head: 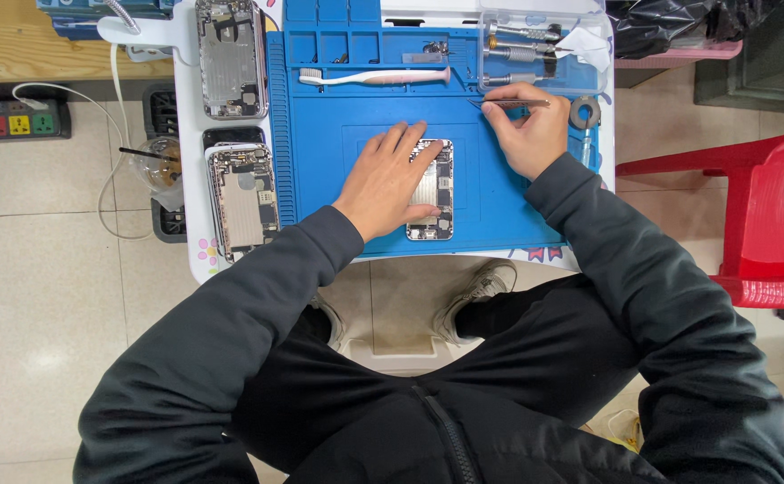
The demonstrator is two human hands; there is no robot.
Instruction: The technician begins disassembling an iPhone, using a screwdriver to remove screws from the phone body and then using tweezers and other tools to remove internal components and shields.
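Note:
An opened phone housing (pixel 437 193) with exposed inner parts lies on the blue work mat (pixel 499 206). My left hand (pixel 385 179) rests flat on its left side, fingers spread over the upper part. Over the mat's upper right, my right hand (pixel 528 133) pinches a pair of thin metal tweezers (pixel 504 103), which point left and lie level. The two hands are apart, and the tweezers are clear of the phone.
Two more opened phone housings (pixel 231 58) (pixel 241 195) lie on the white table left of the mat. A white toothbrush (pixel 374 78) sits in the mat's tray. Screwdrivers (pixel 517 45), a tape roll (pixel 585 112), a red plastic chair (pixel 768 215) and a power strip (pixel 17 119) are nearby.

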